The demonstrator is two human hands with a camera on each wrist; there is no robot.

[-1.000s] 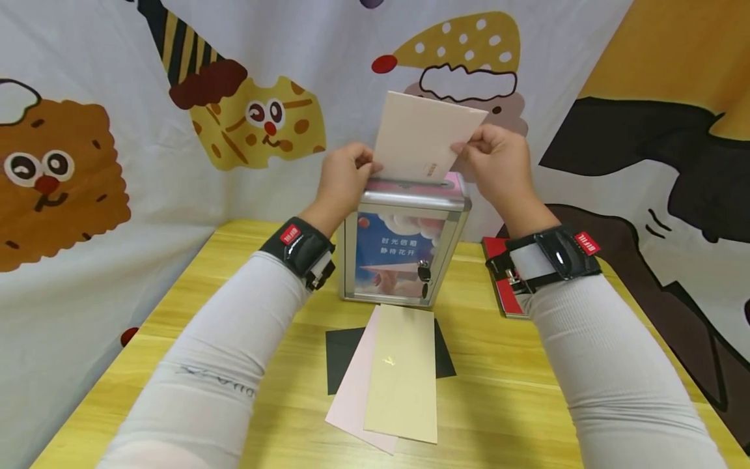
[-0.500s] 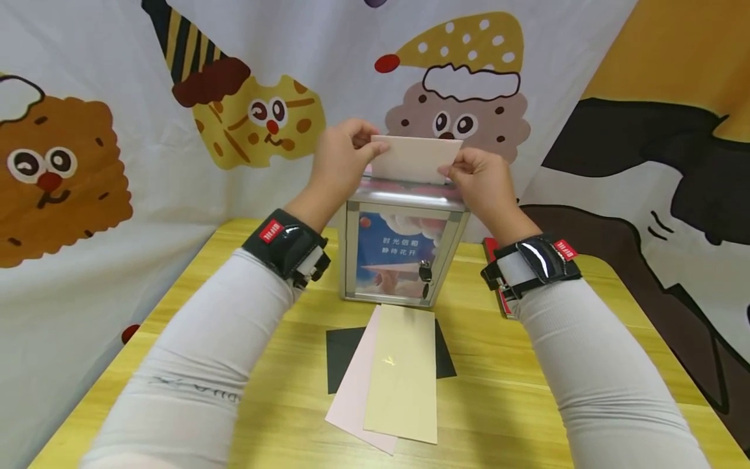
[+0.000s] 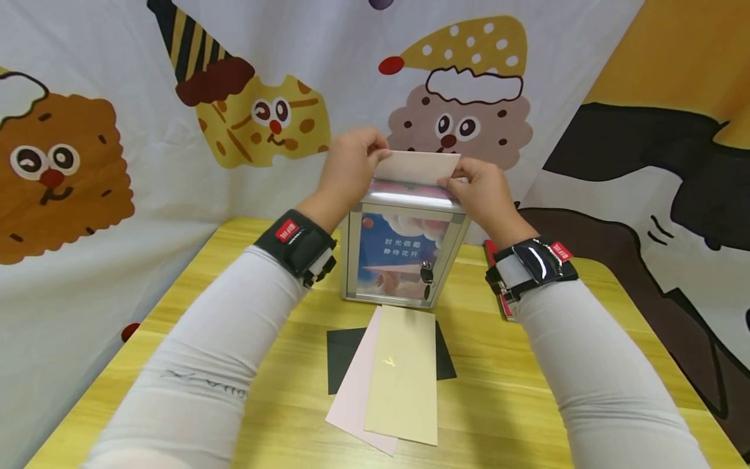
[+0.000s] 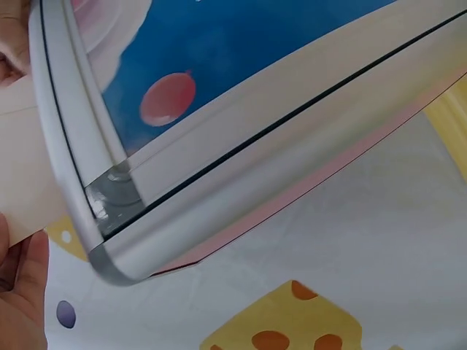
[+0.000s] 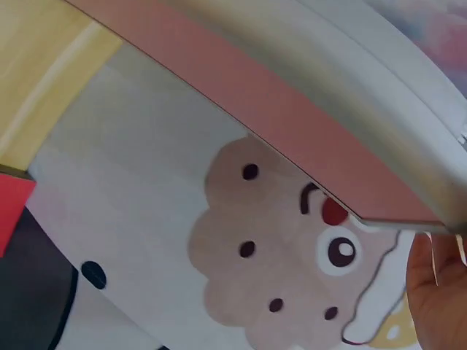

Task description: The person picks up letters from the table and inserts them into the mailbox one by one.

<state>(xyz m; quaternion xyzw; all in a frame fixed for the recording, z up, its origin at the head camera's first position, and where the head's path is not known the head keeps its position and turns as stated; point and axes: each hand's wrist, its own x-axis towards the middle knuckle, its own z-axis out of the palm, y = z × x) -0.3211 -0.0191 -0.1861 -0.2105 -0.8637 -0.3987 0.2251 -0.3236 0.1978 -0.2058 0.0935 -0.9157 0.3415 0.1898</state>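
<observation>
In the head view a pale pink envelope (image 3: 417, 167) stands upright in the top slot of a silver-framed letter box (image 3: 404, 254), its lower part hidden inside. My left hand (image 3: 354, 163) pinches its upper left corner. My right hand (image 3: 480, 192) pinches the right edge, close above the box's top. From the left wrist, the envelope (image 4: 25, 168) sticks out past the box's metal rim, with the left hand's fingers (image 4: 29, 281) on its corner. The right wrist view catches part of the right hand (image 5: 441, 292) beside the box's pink back (image 5: 292, 124).
On the wooden table (image 3: 504, 404) before the box lie a cream envelope (image 3: 404, 378), a pink one (image 3: 354, 404) and a black one (image 3: 342, 358), overlapping. A red book (image 3: 504, 306) lies to the right, partly behind the right wrist. A cartoon-printed cloth (image 3: 351, 65) hangs behind.
The envelope has slid down into the slot, from mostly showing to a low strip. My left hand has moved from its lower left edge to the top corner; the right hand has come lower.
</observation>
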